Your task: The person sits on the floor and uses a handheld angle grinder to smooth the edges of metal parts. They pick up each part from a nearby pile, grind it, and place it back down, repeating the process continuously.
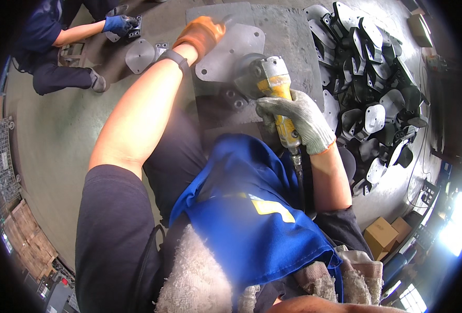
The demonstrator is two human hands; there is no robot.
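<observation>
One right grip (303,119) is clasping a yellow grinder (278,87); a metal plate (236,46) is lying rightward of the left grip (201,35), whose closure is unclear.

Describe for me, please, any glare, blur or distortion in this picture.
Head view: glare blows out a bright patch at lower right; the disc of the yellow grinder looks blurred; fisheye distortion curves the surroundings toward the rim, and the corners are black.

- Left hand (202,35): orange-gloved, upper centre of frame; finger pose unclear.
- Left arm (137,117): extended upward from lower left.
- Right hand (304,116): grey-gloved, right of centre, curled.
</observation>
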